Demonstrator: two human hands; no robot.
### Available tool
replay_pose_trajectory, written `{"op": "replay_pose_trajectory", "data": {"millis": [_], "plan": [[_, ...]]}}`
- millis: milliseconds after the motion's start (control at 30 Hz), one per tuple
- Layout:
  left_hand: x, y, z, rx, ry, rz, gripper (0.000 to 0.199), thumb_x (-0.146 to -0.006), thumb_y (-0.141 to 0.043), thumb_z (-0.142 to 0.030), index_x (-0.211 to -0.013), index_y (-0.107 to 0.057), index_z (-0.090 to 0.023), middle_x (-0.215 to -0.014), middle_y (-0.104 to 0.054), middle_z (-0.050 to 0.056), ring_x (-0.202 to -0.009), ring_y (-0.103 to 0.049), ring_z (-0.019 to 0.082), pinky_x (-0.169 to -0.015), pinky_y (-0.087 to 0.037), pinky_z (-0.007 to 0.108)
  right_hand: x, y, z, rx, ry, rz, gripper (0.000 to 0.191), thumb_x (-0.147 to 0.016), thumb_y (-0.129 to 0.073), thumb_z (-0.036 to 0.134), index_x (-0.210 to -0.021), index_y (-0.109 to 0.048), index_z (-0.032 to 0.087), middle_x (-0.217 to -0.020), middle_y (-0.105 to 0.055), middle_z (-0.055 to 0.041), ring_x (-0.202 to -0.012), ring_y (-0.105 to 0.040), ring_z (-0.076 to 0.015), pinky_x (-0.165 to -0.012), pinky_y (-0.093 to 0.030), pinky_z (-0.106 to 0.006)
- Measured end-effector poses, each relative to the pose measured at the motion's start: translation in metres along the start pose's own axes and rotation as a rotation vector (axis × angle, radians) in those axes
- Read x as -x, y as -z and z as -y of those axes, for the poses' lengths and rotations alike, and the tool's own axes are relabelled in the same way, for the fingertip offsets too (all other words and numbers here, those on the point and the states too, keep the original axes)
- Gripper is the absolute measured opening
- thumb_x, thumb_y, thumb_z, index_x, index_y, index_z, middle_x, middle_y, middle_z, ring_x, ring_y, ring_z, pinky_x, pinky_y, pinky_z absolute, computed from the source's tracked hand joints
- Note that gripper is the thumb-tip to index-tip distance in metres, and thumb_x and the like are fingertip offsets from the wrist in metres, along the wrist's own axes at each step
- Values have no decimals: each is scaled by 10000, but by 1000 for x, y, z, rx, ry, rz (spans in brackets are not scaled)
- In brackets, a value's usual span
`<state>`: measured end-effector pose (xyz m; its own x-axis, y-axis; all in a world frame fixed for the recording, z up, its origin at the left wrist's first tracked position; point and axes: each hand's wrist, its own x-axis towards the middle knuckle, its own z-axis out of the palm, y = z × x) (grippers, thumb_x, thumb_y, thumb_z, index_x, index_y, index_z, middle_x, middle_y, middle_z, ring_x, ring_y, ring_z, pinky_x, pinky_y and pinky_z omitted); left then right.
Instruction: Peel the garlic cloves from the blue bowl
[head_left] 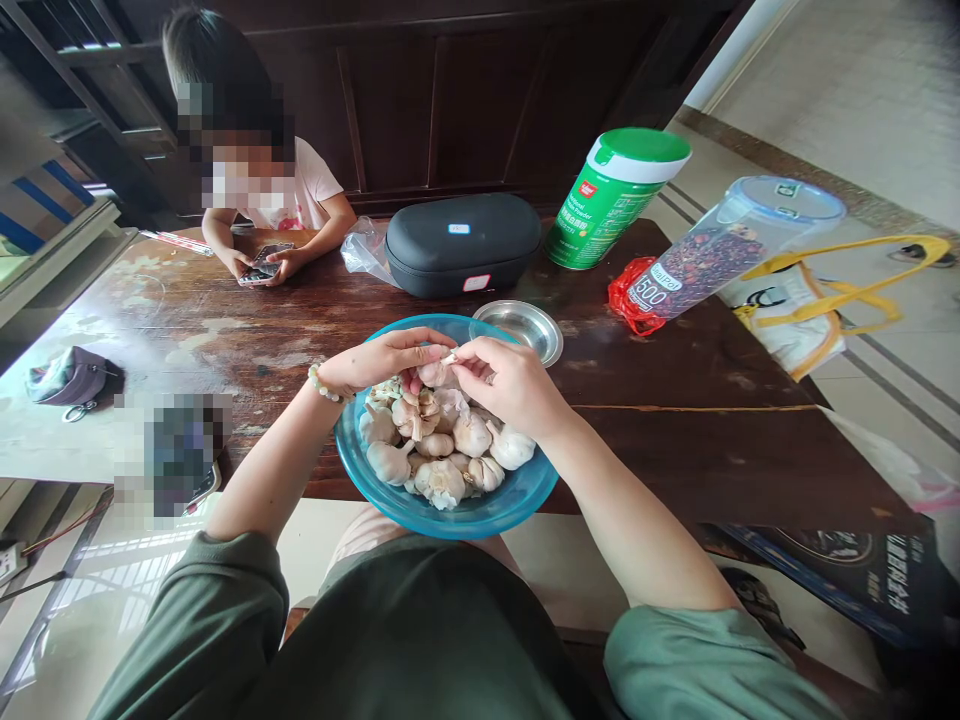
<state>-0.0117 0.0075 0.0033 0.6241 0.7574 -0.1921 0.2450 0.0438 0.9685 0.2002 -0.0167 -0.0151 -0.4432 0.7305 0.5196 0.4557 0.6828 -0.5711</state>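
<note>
A blue bowl (450,525) at the table's front edge holds several whole garlic bulbs (440,484). Over its back part, my left hand (386,362) has its fingers closed round a garlic bulb (436,372). My right hand (510,385) meets it from the other side, thumb and forefinger pinched on the top of the same bulb. Partly behind the bowl's right rim is a round metal dish (536,325), its inside partly hidden by my right hand.
Behind the bowl stand a black case (463,245), a green can (611,200) and a clear jar (712,250) on the dark wooden table (675,450). A person (277,190) holds a phone at the back left. A small pouch (69,378) lies far left.
</note>
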Motion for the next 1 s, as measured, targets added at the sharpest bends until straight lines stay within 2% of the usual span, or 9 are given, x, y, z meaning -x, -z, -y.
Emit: {"op": "replay_pose_trajectory", "data": {"millis": [300,500,700,900,1000], "plan": [[-1,4,9,21,-54,69,531,-909,-594,-508,-1341,-583,-199,-881,-636,44,-679,-589,111,-626,-527,233,2,1,1,22,-80,19,58,-852,-568,181,-840,-621,203,-775,-698,-21,-647,-615,-150,-634,-483,-282],[-2,5,10,33,-64,72,524,-914,-594,-493,-1347,-579,-197,-864,-631,40,-672,-585,108,-617,-520,222,2,1,4,2,-140,1,57,-855,-578,180,-842,-628,203,-765,-705,-18,-649,-624,-151,-645,-491,-283],[-2,5,9,20,-58,75,510,-920,-590,-476,-1366,-585,-229,-893,-643,44,-673,-582,105,-603,-509,216,3,1,4,13,-136,5,56,-855,-580,187,-838,-632,199,-763,-704,-18,-650,-628,-151,-635,-485,-280],[-1,3,6,35,-17,110,532,-873,-665,-437,-1336,-613,-181,-947,-660,60,-688,-593,111,-632,-526,254,1,2,-1,16,-167,-68,63,-832,-581,159,-805,-619,201,-747,-696,-9,-654,-637,-148,-641,-491,-268],[-2,4,9,90,-11,59,596,-875,-661,-452,-1392,-547,-178,-877,-653,46,-650,-598,112,-619,-519,259,-1,3,-1,22,-188,-67,74,-829,-573,149,-794,-614,199,-735,-690,-11,-662,-641,-153,-652,-489,-272]]}}
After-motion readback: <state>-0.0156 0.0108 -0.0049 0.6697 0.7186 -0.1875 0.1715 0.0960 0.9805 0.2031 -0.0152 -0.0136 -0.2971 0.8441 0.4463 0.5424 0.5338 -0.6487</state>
